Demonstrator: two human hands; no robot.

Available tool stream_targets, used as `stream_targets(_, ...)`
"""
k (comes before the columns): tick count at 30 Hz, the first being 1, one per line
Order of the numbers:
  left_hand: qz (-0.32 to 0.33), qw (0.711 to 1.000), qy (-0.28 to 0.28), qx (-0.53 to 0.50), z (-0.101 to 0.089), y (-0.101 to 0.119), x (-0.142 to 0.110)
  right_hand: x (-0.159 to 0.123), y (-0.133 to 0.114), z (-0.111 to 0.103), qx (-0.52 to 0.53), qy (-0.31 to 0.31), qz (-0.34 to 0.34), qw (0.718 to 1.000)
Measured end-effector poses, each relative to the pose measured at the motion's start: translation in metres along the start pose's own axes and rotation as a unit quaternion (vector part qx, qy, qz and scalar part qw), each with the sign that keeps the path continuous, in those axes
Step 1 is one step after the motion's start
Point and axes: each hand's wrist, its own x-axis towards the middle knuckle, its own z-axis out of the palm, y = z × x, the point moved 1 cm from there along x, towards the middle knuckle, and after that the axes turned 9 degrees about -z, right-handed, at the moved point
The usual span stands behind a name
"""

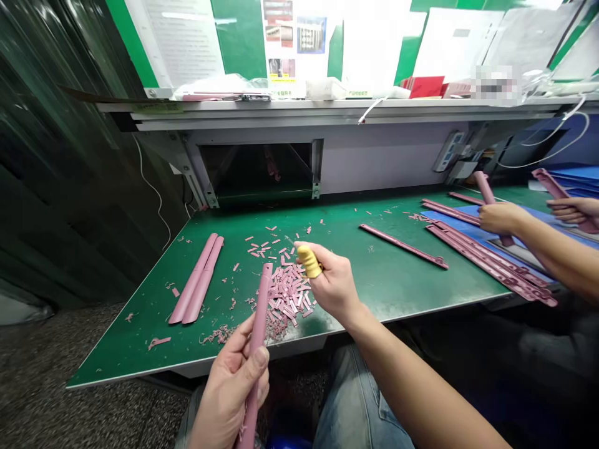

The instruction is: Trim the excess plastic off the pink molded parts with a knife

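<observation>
My left hand [234, 374] is closed around a long pink plastic strip [262, 305], which tilts up and away from me over the table's front edge. To its right, my right hand [334, 280] is closed, with a yellow finger cover [309, 262] on one digit. A thin blade-like tip [290, 241] pokes out past that cover; its handle is hidden in the fist. The hand and blade are apart from the strip. Below them lies a heap of small pink offcuts [290, 293], with curly shavings [222, 333] near the edge.
Two pink strips [199, 280] lie side by side on the green table [374, 287] at left. One more strip [403, 246] lies right of centre, near several stacked strips [491, 262]. At far right, a co-worker's hands [503, 219] hold pink pieces. A shelf [346, 111] spans the back.
</observation>
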Motion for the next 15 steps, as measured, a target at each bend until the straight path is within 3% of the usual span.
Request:
stream_targets(2, 0.009, 1.000, 0.014, 0.011, -0.008, 0.000, 0.004, -0.007, 0.001, 0.000, 0.023, -0.037, 0.019, 0.999)
stream_targets(7, 0.012, 0.999, 0.049, 0.017, -0.026, -0.004, 0.018, -0.034, -0.005, 0.020, -0.001, -0.204, 0.002, 0.979)
stream_targets(15, 0.000, 0.999, -0.002, -0.049, -0.033, -0.017, 0.021, -0.017, -0.009, 0.035, -0.183, -0.308, -0.066, 0.931)
